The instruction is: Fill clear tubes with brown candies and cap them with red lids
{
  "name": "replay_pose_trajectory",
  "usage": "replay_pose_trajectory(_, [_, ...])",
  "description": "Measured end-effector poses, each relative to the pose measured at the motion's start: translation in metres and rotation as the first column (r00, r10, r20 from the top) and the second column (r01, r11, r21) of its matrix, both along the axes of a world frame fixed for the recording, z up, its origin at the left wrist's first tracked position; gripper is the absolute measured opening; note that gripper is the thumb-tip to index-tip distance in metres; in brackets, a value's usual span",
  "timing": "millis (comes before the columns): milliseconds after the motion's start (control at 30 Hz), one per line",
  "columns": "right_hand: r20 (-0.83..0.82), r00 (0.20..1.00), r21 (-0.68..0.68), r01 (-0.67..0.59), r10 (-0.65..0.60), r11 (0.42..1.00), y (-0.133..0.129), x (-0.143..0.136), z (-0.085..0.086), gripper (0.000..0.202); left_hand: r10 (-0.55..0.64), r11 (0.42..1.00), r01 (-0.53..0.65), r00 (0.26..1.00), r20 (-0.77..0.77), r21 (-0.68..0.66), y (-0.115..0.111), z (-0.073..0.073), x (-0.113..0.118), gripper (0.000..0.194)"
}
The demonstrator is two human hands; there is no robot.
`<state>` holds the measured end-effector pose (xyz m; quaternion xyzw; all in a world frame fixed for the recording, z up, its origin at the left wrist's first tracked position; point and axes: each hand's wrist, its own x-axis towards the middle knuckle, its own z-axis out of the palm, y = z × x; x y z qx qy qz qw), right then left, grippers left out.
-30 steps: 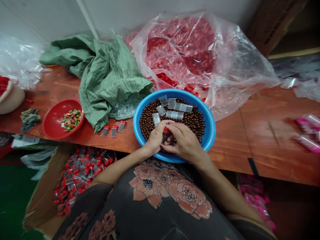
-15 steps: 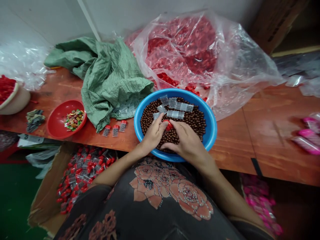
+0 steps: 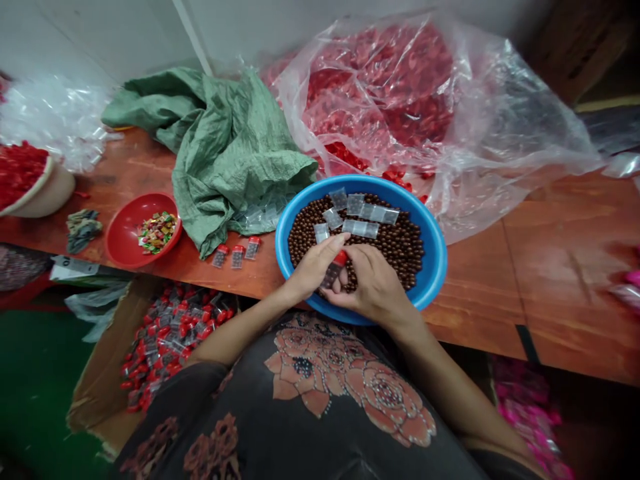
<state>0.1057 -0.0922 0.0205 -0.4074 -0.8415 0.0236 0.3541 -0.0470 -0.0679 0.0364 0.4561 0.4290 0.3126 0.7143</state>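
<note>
Both of the person's hands are closed around one small bottle (image 3: 336,261), the left hand (image 3: 314,270) from the nine o'clock side and the right hand (image 3: 376,283) from the three o'clock side. The bottle has a red cap and something dark inside; fingers cover much of it, so I can't make out which hand bears the firmer grip. It is held over the six o'clock part of a blue basin (image 3: 361,181). Brown balls (image 3: 403,253) fill the basin, and several clear containers (image 3: 360,229) lie on top of them, towards twelve.

Taking the basin as the dial, three red-capped bottles (image 3: 237,257) lie in a row on the worktop (image 3: 475,293) at nine o'clock. Farther out that way sits a red bowl (image 3: 120,230) of small colourful pieces (image 3: 157,233), then a crumpled rag (image 3: 83,230). A green sack (image 3: 225,153) slumps at ten o'clock, and a clear plastic bag (image 3: 493,147) of red pieces (image 3: 375,87) spreads from twelve to one. Below the worktop, at eight, a cardboard box (image 3: 97,373) holds a heap of red-capped bottles; at about five, bright pink items (image 3: 535,413) show, blurred.
</note>
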Motion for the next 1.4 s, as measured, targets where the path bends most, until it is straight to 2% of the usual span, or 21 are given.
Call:
replay_pose_trajectory(167, [0.136, 0.990, 0.157, -0.057, 0.036, 0.986, 0.001, -0.002, 0.002, 0.056, 0.035, 0.999, -0.034, 0.999, -0.010, 0.021, -0.010, -0.005, -0.005, 0.063])
replay_pose_trajectory(267, [0.151, 0.987, 0.194, -0.077, 0.048, 0.978, -0.002, -0.005, 0.000, 0.058, 0.032, 0.999, -0.031, 0.999, -0.008, 0.027, -0.017, -0.004, -0.011, 0.060])
replay_pose_trajectory(367, [0.142, 0.988, 0.137, -0.078, 0.059, 0.988, -0.003, -0.009, -0.004, 0.060, 0.093, 0.989, -0.085, 0.994, -0.060, 0.118, -0.024, 0.002, -0.016, 0.052])
replay_pose_trajectory(500, [0.142, 0.987, -0.056, -0.074, 0.081, 0.996, 0.001, -0.012, 0.001, 0.074, 0.219, 0.954, -0.186, 0.969, -0.118, 0.236, -0.026, 0.003, -0.035, 0.041])
replay_pose_trajectory(567, [0.120, 0.987, -0.143, -0.085, 0.103, 0.986, 0.009, -0.003, 0.007, 0.089, 0.369, 0.902, -0.285, 0.899, -0.237, 0.323, -0.020, -0.006, -0.059, 0.035])
replay_pose_trajectory(600, [0.091, 0.993, -0.167, -0.062, 0.078, 0.984, 0.016, 0.006, 0.009, 0.092, 0.462, 0.861, -0.324, 0.822, -0.333, 0.393, -0.015, -0.012, -0.075, 0.033])
replay_pose_trajectory(667, [-0.021, 0.996, -0.203, 0.078, -0.084, 0.976, 0.035, 0.033, 0.006, 0.084, 0.559, 0.817, -0.304, 0.626, -0.544, 0.489, -0.004, -0.028, -0.110, 0.028])
replay_pose_trajectory(733, [-0.207, 0.911, -0.291, 0.291, -0.357, 0.912, 0.062, 0.069, -0.007, 0.062, 0.546, 0.830, -0.183, 0.467, -0.696, 0.528, 0.006, -0.044, -0.143, 0.023])
replay_pose_trajectory(767, [-0.294, 0.824, -0.381, 0.364, -0.485, 0.850, 0.076, 0.089, -0.016, 0.054, 0.540, 0.831, -0.152, 0.447, -0.713, 0.535, 0.011, -0.051, -0.156, 0.021])
replay_pose_trajectory(800, [-0.365, 0.701, -0.464, 0.434, -0.613, 0.773, 0.091, 0.108, -0.027, 0.050, 0.532, 0.832, -0.122, 0.450, -0.718, 0.541, 0.014, -0.056, -0.167, 0.020])
replay_pose_trajectory(833, [-0.353, 0.618, -0.579, 0.446, -0.702, 0.683, 0.105, 0.126, -0.037, 0.050, 0.533, 0.825, -0.089, 0.450, -0.716, 0.558, 0.018, -0.059, -0.174, 0.019])
replay_pose_trajectory(867, [-0.287, 0.574, -0.663, 0.458, -0.767, 0.591, 0.118, 0.142, -0.046, 0.051, 0.548, 0.809, -0.068, 0.449, -0.706, 0.584, 0.022, -0.060, -0.178, 0.020])
replay_pose_trajectory(900, [-0.253, 0.564, -0.679, 0.475, -0.786, 0.559, 0.130, 0.155, -0.054, 0.051, 0.578, 0.782, -0.058, 0.440, -0.687, 0.621, 0.026, -0.058, -0.178, 0.021])
replay_pose_trajectory(967, [-0.218, 0.576, -0.671, 0.498, -0.788, 0.550, 0.151, 0.170, -0.067, 0.047, 0.664, 0.701, -0.056, 0.413, -0.623, 0.711, 0.035, -0.048, -0.169, 0.024])
replay_pose_trajectory(1033, [-0.191, 0.610, -0.642, 0.515, -0.769, 0.568, 0.167, 0.173, -0.076, 0.042, 0.665, 0.670, -0.005, 0.450, -0.597, 0.742, 0.044, -0.031, -0.147, 0.029])
replay_pose_trajectory(1100, [-0.165, 0.652, -0.616, 0.517, -0.740, 0.594, 0.179, 0.167, -0.082, 0.040, 0.533, 0.712, 0.137, 0.534, -0.657, 0.689, 0.051, -0.013, -0.115, 0.033])
replay_pose_trajectory(1167, [-0.148, 0.688, -0.599, 0.510, -0.711, 0.618, 0.189, 0.156, -0.085, 0.041, 0.380, 0.751, 0.271, 0.569, -0.729, 0.603, 0.057, -0.002, -0.079, 0.030])
replay_pose_trajectory(1233, [-0.148, 0.709, -0.583, 0.500, -0.689, 0.640, 0.197, 0.147, -0.082, 0.046, 0.278, 0.794, 0.350, 0.518, -0.809, 0.497, 0.064, -0.002, -0.047, 0.026])
replay_pose_trajectory(1300, [-0.170, 0.719, -0.569, 0.486, -0.674, 0.663, 0.203, 0.141, -0.072, 0.048, 0.167, 0.836, 0.438, 0.371, -0.914, 0.331, 0.071, -0.010, -0.022, 0.034])
replay_pose_trajectory(1367, [-0.211, 0.724, -0.559, 0.461, -0.656, 0.689, 0.202, 0.136, -0.055, 0.047, 0.077, 0.830, 0.518, 0.263, -0.962, 0.208, 0.077, -0.018, -0.006, 0.045])
replay_pose_trajectory(1400, [-0.233, 0.742, -0.550, 0.433, -0.629, 0.714, 0.199, 0.132, -0.045, 0.045, 0.047, 0.816, 0.550, 0.240, -0.970, 0.176, 0.079, -0.021, -0.001, 0.048])
